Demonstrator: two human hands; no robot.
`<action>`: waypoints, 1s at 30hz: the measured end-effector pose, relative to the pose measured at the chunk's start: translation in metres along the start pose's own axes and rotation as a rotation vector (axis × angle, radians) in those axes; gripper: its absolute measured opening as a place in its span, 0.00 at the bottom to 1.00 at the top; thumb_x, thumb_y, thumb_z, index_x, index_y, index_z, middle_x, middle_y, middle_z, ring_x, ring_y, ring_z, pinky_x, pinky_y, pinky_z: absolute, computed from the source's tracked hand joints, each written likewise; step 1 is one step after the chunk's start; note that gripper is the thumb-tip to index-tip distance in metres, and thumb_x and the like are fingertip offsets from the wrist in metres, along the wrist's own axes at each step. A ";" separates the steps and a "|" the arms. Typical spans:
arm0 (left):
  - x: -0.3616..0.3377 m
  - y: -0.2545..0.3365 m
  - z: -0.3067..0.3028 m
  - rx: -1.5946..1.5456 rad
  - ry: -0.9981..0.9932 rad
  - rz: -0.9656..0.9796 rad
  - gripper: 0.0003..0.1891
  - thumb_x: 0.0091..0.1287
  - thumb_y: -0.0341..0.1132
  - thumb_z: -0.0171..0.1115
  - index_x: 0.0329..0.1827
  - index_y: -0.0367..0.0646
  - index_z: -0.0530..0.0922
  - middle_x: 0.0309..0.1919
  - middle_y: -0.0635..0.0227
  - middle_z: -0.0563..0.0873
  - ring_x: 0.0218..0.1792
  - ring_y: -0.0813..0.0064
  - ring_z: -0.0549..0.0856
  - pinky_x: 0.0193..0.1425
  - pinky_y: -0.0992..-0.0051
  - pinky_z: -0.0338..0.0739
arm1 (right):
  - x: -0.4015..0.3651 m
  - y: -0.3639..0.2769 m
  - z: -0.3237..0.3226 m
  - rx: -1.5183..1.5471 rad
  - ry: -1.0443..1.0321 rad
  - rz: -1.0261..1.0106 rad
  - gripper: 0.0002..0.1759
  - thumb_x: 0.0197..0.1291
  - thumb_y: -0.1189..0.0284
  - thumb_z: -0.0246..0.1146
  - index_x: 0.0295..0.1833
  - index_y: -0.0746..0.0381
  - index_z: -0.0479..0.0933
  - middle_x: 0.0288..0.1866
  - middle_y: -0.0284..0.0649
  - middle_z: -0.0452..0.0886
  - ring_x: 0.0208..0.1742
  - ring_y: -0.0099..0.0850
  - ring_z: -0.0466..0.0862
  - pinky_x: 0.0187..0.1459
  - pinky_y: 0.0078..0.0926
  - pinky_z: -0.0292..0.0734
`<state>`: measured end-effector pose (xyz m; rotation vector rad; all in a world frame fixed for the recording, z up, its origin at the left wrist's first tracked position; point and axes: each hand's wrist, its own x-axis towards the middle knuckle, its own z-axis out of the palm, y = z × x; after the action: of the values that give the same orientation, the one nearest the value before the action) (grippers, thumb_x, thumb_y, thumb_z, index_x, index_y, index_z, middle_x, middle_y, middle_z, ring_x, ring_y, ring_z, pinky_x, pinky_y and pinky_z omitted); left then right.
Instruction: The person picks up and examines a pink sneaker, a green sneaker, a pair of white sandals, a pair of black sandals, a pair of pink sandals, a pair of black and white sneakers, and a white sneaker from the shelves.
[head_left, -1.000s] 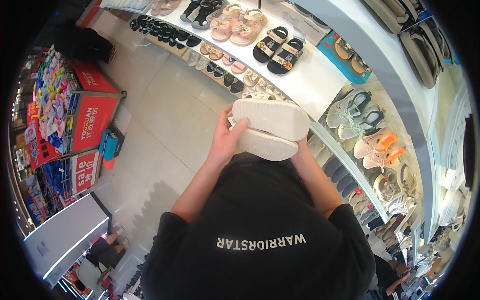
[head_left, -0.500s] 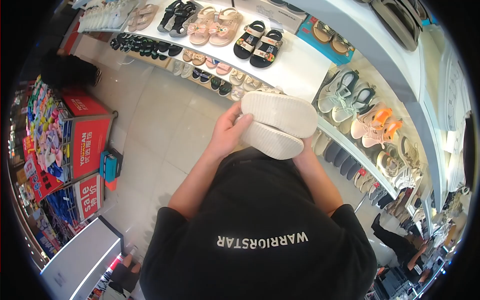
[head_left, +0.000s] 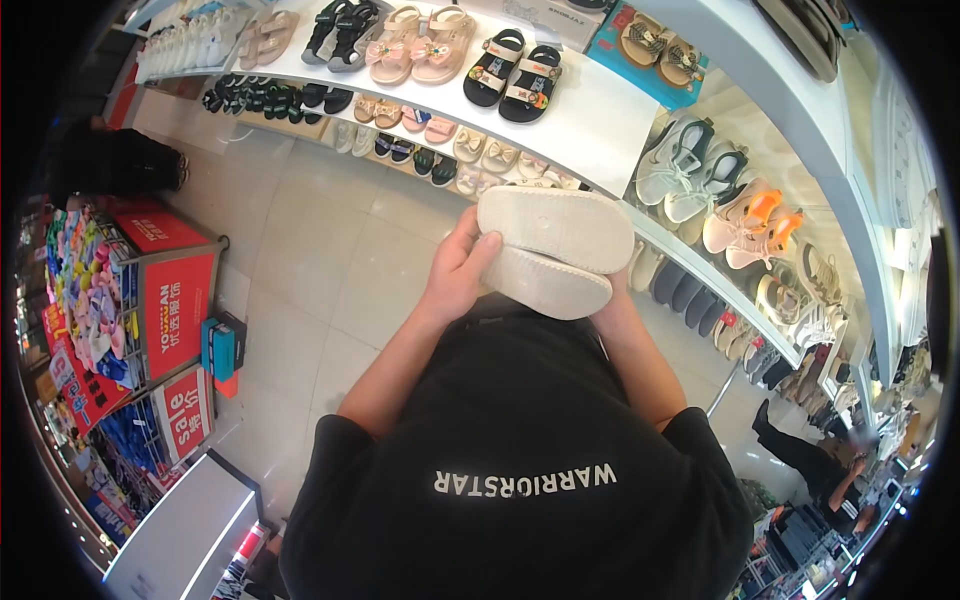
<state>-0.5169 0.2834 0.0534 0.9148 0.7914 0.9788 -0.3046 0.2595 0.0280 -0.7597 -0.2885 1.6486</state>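
A pair of off-white shoes (head_left: 556,228) is held before my chest, with the ribbed soles turned toward me. The two soles lie one above the other with a narrow gap between them. My left hand (head_left: 458,268) grips the pair at its left end, the thumb resting on the edge of the lower sole. At the right end my right hand (head_left: 613,298) supports the pair, its fingers mostly hidden behind the soles. The uppers face away, so the style of shoe cannot be seen.
A curved white shelf (head_left: 590,140) ahead carries sandals (head_left: 514,78) and, further right, sneakers (head_left: 690,165). Lower racks hold more footwear. To the left stands a red sale bin (head_left: 180,300). One person in black (head_left: 115,160) is at far left, another (head_left: 825,465) at lower right.
The view has shifted slightly, so the shelves and bin sit a little differently. Both hands keep the shoes in nearly the same place, soles facing me.
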 end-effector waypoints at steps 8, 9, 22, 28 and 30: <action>-0.010 0.007 -0.026 -0.021 -0.002 0.014 0.22 0.78 0.34 0.48 0.71 0.32 0.67 0.61 0.60 0.78 0.62 0.75 0.74 0.69 0.73 0.65 | -0.004 0.028 0.009 0.095 -0.106 -0.013 0.24 0.74 0.62 0.52 0.68 0.65 0.71 0.62 0.48 0.80 0.60 0.40 0.84 0.59 0.41 0.82; -0.010 0.006 -0.029 -0.014 -0.017 0.016 0.22 0.78 0.34 0.48 0.71 0.32 0.66 0.60 0.60 0.79 0.62 0.75 0.75 0.69 0.73 0.66 | -0.006 0.031 0.009 0.088 -0.091 -0.018 0.24 0.74 0.62 0.52 0.68 0.65 0.71 0.62 0.48 0.80 0.60 0.40 0.84 0.59 0.41 0.82; -0.008 -0.032 -0.028 -0.144 -0.174 -0.096 0.20 0.79 0.34 0.49 0.69 0.32 0.68 0.59 0.63 0.80 0.60 0.78 0.76 0.66 0.74 0.68 | -0.046 0.028 -0.001 0.110 -0.039 -0.065 0.30 0.74 0.54 0.51 0.72 0.62 0.67 0.68 0.46 0.76 0.65 0.41 0.80 0.64 0.45 0.79; -0.009 -0.037 -0.017 -0.051 -0.091 -0.193 0.23 0.79 0.36 0.50 0.72 0.32 0.65 0.66 0.59 0.76 0.65 0.74 0.74 0.69 0.73 0.66 | -0.037 0.022 -0.027 0.011 0.053 -0.004 0.28 0.73 0.56 0.52 0.69 0.63 0.70 0.65 0.47 0.77 0.62 0.40 0.81 0.62 0.41 0.79; -0.012 -0.040 -0.015 0.100 -0.043 -0.150 0.24 0.79 0.37 0.51 0.73 0.33 0.63 0.68 0.56 0.73 0.67 0.71 0.73 0.70 0.71 0.67 | -0.027 0.010 -0.020 -0.223 0.209 -0.010 0.26 0.72 0.59 0.54 0.66 0.65 0.74 0.62 0.47 0.81 0.58 0.40 0.84 0.59 0.38 0.81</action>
<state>-0.5206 0.2656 0.0134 0.9450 0.8654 0.7917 -0.2981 0.2271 0.0157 -1.0890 -0.3293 1.5285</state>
